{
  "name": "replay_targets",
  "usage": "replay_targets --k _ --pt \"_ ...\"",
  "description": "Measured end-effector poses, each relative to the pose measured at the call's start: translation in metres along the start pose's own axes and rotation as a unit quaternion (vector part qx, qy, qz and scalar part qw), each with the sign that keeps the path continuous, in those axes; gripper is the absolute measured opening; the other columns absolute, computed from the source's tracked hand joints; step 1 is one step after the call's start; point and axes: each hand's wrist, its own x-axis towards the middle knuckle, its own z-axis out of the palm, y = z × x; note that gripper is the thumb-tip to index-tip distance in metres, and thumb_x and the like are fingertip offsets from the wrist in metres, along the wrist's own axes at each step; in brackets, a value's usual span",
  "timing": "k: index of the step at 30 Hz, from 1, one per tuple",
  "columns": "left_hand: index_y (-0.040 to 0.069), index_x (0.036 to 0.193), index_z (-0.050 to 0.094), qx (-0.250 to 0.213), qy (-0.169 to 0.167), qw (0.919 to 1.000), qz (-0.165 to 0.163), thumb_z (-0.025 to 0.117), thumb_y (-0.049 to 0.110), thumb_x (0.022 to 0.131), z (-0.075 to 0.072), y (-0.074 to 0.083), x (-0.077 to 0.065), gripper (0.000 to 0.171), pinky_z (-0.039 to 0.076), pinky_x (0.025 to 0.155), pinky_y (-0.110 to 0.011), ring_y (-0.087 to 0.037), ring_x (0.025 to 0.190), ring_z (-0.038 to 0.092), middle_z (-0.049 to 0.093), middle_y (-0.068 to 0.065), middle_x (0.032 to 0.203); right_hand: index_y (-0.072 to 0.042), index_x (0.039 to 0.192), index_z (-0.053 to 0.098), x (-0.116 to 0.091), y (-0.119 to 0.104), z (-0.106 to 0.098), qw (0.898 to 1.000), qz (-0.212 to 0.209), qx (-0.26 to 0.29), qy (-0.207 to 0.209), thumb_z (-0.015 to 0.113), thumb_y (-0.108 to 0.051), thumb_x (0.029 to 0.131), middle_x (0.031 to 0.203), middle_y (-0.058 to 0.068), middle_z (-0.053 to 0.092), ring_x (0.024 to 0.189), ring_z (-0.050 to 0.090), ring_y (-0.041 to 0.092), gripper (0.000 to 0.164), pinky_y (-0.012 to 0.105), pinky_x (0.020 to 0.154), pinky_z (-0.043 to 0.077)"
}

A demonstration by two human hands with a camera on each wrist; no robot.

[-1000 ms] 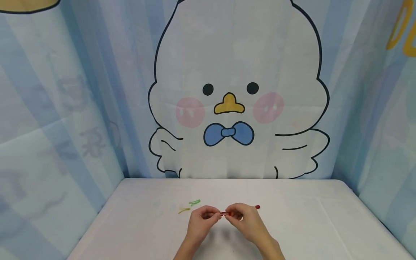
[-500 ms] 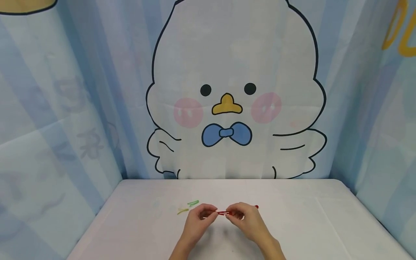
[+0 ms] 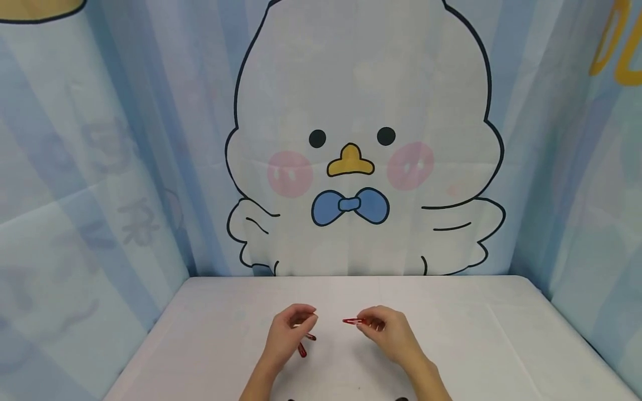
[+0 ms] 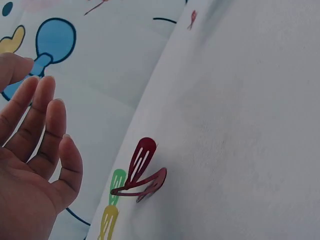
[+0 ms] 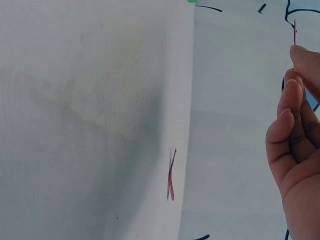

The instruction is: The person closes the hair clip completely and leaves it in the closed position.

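In the head view my right hand (image 3: 388,328) pinches a red snap hair clip (image 3: 353,321) between thumb and fingertips, its narrow end pointing left. Only a thin red sliver of that clip (image 5: 294,32) shows edge-on in the right wrist view. My left hand (image 3: 293,328) is at the left, its fingers loosely bent and thumb apart from them. Right below it, two dark red snap clips (image 4: 142,160) show, narrow ends overlapping in the left wrist view. They overlap a green clip (image 4: 118,176) and a yellow clip (image 4: 108,220), both hidden behind the hand in the head view.
Another red clip (image 5: 171,177) lies on the white table (image 3: 451,334), sprung apart into a thin X; my right hand hides it in the head view. A printed cloth backdrop (image 3: 351,239) rises at the table's back edge, with cloth walls on both sides.
My hands have moved apart. The left went left and let go, with dark red clips now showing under it; the right rose slightly, still pinching a red clip.
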Motion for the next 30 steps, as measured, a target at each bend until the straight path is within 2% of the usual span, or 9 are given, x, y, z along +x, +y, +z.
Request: replay_targets --k 5,10,17,23,30 --pt "0.001 0.114 0.068 0.017 0.012 0.9998 0.003 0.073 0.020 0.094 -0.016 -0.005 0.002 0.028 0.049 0.087 -0.036 -0.020 0.097 0.064 0.069 -0.003 0.101 -0.014 0.090 0.075 0.002 0.007 -0.006 1.000 0.019 -0.011 -0.001 0.083 -0.003 0.081 0.077 -0.012 0.062 0.067 0.053 0.005 0.017 0.025 0.061 0.048" --pt "0.002 0.114 0.068 0.039 0.028 0.9988 -0.007 0.072 0.016 0.095 -0.034 -0.010 0.005 0.024 0.050 0.084 -0.035 -0.021 0.096 0.064 0.069 -0.003 0.100 -0.015 0.090 0.074 0.004 0.014 -0.012 0.999 0.047 -0.024 -0.013 0.083 -0.003 0.081 0.077 -0.011 0.059 0.068 0.053 0.006 0.017 0.025 0.062 0.048" --pt "0.004 0.112 0.070 0.102 0.049 0.9933 -0.020 0.070 0.013 0.095 -0.054 -0.017 0.011 0.019 0.051 0.084 -0.036 -0.021 0.098 0.062 0.069 -0.002 0.101 -0.016 0.091 0.075 0.007 0.023 -0.022 0.993 0.107 -0.043 -0.031 0.082 -0.005 0.083 0.076 -0.009 0.059 0.070 0.054 0.011 0.016 0.025 0.063 0.047" --pt "0.001 0.110 0.070 0.140 0.035 0.9895 -0.006 0.072 0.012 0.093 -0.068 -0.024 0.016 0.020 0.051 0.080 -0.036 -0.021 0.094 0.062 0.069 -0.002 0.099 -0.017 0.090 0.074 0.012 0.030 -0.030 0.989 0.135 -0.052 -0.026 0.082 -0.005 0.083 0.074 -0.007 0.058 0.068 0.053 0.012 0.016 0.026 0.061 0.045" --pt "0.004 0.109 0.070 0.177 0.012 0.9833 -0.040 0.074 0.009 0.091 -0.081 -0.033 0.023 0.018 0.048 0.071 -0.032 -0.019 0.085 0.056 0.066 -0.001 0.095 -0.016 0.092 0.075 0.016 0.036 -0.034 0.986 0.151 -0.046 -0.047 0.082 -0.006 0.084 0.073 -0.005 0.058 0.069 0.053 0.014 0.015 0.026 0.061 0.045"
